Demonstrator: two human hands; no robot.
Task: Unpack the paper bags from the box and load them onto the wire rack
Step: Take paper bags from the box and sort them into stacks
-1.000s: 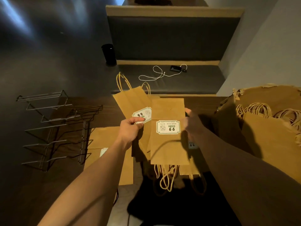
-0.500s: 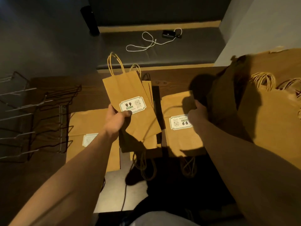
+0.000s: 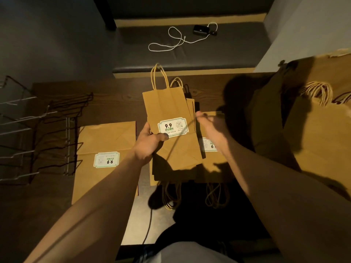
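A dark wood-grain tabletop stands before a black bench carrying a white cable. The wire rack sits at its left edge, cut off. The left hand pinches 1 paper bag mid-table, thumb on its label. The right hand is blurred; I cannot tell its fingers. The box at the right edge lies in shadow.
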